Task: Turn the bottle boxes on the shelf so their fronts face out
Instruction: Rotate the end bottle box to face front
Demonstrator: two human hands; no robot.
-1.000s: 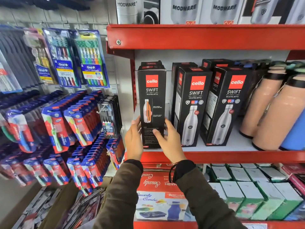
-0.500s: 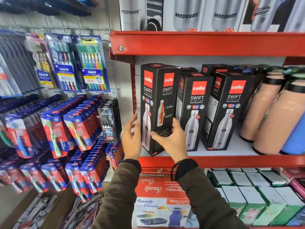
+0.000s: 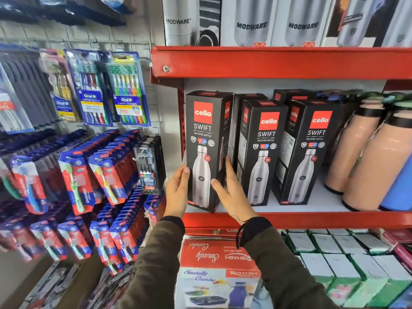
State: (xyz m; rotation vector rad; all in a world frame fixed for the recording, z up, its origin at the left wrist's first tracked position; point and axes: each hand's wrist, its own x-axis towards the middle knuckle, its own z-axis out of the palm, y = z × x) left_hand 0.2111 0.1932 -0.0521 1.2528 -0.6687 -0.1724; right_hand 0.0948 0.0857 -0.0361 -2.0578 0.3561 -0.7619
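Observation:
Three black Cello Swift bottle boxes stand in a row at the front of the red shelf (image 3: pixel 334 219). The left box (image 3: pixel 204 139) shows its front with the steel bottle picture. My left hand (image 3: pixel 178 190) grips its lower left edge and my right hand (image 3: pixel 229 192) grips its lower right edge. The middle box (image 3: pixel 262 152) and the right box (image 3: pixel 311 152) also show their fronts, angled slightly. More black boxes stand behind them, mostly hidden.
Peach flasks (image 3: pixel 365 157) and a blue one stand right of the boxes. Modware boxes (image 3: pixel 252 21) fill the shelf above. Toothbrush packs (image 3: pixel 93 90) hang on the wall at left. Below sit a red Smarty Combo box (image 3: pixel 218 257) and green-and-white cartons (image 3: pixel 334 264).
Both hands have turned the left box: a second ago it showed a side panel, half a second ago a corner, and now its front faces out.

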